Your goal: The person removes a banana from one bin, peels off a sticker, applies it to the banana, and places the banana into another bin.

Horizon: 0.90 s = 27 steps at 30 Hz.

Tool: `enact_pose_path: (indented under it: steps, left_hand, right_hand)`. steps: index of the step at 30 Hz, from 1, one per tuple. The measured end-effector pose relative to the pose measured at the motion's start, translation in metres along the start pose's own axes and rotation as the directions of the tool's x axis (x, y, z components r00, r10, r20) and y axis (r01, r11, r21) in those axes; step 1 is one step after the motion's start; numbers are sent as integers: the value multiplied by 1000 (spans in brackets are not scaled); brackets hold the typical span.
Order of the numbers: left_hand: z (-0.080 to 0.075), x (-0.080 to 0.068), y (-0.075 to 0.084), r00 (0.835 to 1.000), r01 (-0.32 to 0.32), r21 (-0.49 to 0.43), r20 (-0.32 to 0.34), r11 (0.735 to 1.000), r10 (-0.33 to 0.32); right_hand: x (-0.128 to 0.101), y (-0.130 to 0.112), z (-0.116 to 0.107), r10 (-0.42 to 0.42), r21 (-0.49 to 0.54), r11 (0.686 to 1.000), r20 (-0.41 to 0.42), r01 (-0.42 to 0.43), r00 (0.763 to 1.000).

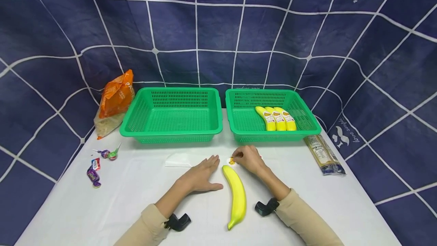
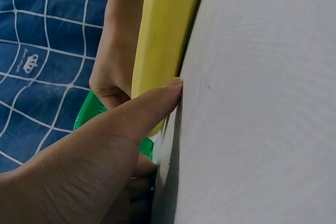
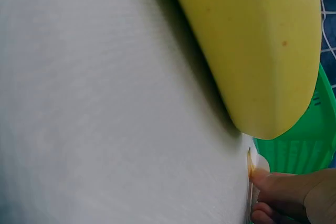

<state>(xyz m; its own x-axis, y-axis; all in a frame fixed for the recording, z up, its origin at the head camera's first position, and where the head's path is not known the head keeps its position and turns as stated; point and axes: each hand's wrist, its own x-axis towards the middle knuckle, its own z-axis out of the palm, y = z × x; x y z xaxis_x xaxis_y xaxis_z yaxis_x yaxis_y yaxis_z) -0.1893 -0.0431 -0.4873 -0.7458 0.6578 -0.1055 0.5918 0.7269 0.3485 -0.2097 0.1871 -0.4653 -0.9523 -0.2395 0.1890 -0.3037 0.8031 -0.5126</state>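
A single yellow banana (image 1: 236, 193) lies lengthwise on the white table between the two hands. My right hand (image 1: 250, 158) pinches a small white label with a banana picture (image 1: 231, 161) just beyond the banana's far end; in the right wrist view, thumb and fingertips meet at the label's edge (image 3: 261, 162). A red-marked bit of it shows past the knuckles. With fingers straight, my left hand (image 1: 202, 175) rests on the table left of the banana, its thumb pointing toward it. A white paper piece (image 1: 179, 160) lies by the left fingers.
At the back left stands a green basket (image 1: 170, 138); a second green basket (image 1: 273, 138) beside it holds three labelled bananas (image 1: 280, 124). An orange bag (image 1: 117, 94), wrapped candies (image 1: 93, 175) and lollipops (image 1: 112, 155) lie left. A flat package (image 1: 322, 153) lies right.
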Motion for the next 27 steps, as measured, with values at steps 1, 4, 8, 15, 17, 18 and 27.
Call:
enact_pose_path:
  steps: [1, 4, 8, 15, 17, 18, 27]
  left_hand:
    - [0, 0, 0, 1000, 0, 4, 2, 1000, 0]
    - [0, 0, 1, 1000, 0, 5, 8, 1000, 0]
    - [-1, 0, 1, 1000, 5, 3, 13, 1000, -5]
    - [-1, 1, 1, 1000, 2, 14, 10, 1000, -3]
    - [-1, 1, 1, 1000, -1, 16, 5, 1000, 1]
    - [-1, 1, 1, 1000, -1, 19, 4, 1000, 1]
    - [0, 0, 1, 1000, -10, 41, -9, 999, 10]
  right_hand:
    - [0, 1, 0, 6, 5, 1000, -6, -6, 1000]
    - [-1, 3, 1, 17, 6, 1000, -16, -17, 1000]
    - [-1, 5, 0, 15, 21, 1000, -33, -14, 999]
    - [-3, 8, -7, 27, 103, 994, -82, -18, 996]
    - [-4, 9, -11, 32, 116, 993, -94, -21, 995]
    - [-5, 9, -13, 36, 124, 992, -100, -23, 994]
    - [-15, 10, -36, 145, 232, 966, -132, -112, 981]
